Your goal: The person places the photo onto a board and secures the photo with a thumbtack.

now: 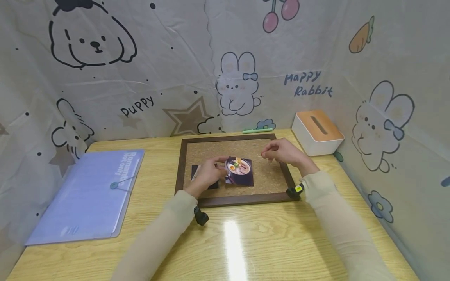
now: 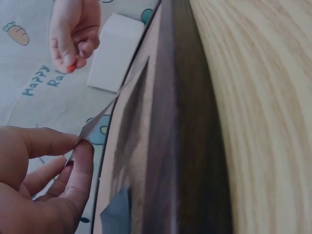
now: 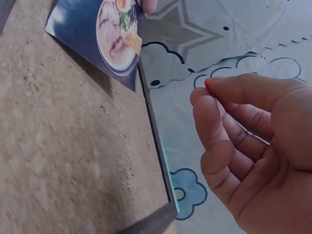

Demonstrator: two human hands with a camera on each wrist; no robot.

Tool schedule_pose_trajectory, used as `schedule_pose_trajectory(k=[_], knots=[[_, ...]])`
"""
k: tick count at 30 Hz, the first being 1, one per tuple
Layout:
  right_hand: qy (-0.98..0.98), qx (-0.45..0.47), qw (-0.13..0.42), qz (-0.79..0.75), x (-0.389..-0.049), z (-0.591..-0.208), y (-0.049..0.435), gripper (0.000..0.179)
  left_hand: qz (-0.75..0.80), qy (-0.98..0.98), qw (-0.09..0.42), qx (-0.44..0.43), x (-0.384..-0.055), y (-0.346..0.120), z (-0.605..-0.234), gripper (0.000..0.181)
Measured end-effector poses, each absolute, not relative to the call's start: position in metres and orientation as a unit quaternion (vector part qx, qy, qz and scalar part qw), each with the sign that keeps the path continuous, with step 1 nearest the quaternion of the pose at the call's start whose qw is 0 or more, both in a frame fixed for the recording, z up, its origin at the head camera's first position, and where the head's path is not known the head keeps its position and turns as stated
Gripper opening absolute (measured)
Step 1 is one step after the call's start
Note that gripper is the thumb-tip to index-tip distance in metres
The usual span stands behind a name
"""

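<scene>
On the brown-framed cork board (image 1: 270,175), my left hand (image 1: 207,174) pinches the left edge of a square ramen photo (image 1: 240,171) between thumb and fingers. In the left wrist view the photo (image 2: 97,117) is seen edge-on, tilted above the cork. A second dark picture (image 1: 194,170) lies on the board, partly hidden beneath my left hand. To the right of the photo, over the cork, my right hand (image 1: 283,151) pinches a small red push pin (image 3: 208,83) between thumb and forefinger; the fingertips cover most of it.
A blue document folder (image 1: 88,191) lies on the table at the left. Behind the board's right corner stands a white tissue box (image 1: 314,136) with an orange top. A green pen-like stick (image 1: 257,131) lies along the back edge, against the patterned cloth (image 1: 175,70).
</scene>
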State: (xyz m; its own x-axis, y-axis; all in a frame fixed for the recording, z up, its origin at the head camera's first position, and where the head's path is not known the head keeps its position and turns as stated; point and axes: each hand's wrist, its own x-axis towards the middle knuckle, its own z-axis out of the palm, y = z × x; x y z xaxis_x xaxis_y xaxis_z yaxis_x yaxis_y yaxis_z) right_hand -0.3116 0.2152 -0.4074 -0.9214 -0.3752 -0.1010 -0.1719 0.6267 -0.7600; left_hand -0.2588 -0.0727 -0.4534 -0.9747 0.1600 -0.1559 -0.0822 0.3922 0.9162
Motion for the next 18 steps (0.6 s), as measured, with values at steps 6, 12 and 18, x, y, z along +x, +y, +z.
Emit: schedule_pose_trajectory(k=[6, 12, 18], knots=[[0.89, -0.161, 0.147, -0.401, -0.317, -0.417, 0.207, 0.016, 0.543, 0.832, 0.108, 0.029, -0.262, -0.06, -0.462, 0.054], [0.888, -0.153, 0.167, -0.401, -0.32, -0.425, 0.196, 0.016, 0.529, 0.842, 0.102, 0.038, -0.264, -0.051, -0.467, 0.055], [0.878, -0.155, 0.19, -0.41, -0.323, -0.434, 0.183, 0.017, 0.499, 0.86, 0.094, 0.054, -0.266, -0.045, -0.47, 0.054]])
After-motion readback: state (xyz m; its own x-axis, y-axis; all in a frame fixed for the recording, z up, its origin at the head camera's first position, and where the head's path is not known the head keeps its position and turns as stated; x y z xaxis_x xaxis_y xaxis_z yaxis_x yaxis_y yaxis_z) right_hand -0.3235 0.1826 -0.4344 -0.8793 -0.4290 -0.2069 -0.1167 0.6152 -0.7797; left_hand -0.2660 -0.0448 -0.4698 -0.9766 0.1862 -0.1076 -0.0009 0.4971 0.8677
